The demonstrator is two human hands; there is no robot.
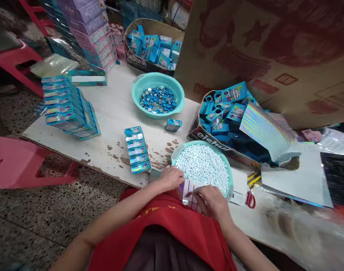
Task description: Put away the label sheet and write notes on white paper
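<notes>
My left hand (172,177) and my right hand (212,201) are both closed on a small purple and white card-like pack (190,192) at the near rim of a teal basin (230,177) heaped with small white tablets (202,167). The left hand grips the pack's left end and touches the tablets. The right hand pinches its right side. A row of several filled blue tins (136,149) lies just left of the basin. One loose blue tin (173,124) stands beyond it.
A second teal basin (138,90) holds shiny blue lids. Cardboard boxes of blue tins (225,109) stand right and far back (155,47). Stacked blue cartons (68,107) sit left, holographic sheets (266,131) right, red scissors (250,199) near my right hand, a pink stool (22,162) beside the table.
</notes>
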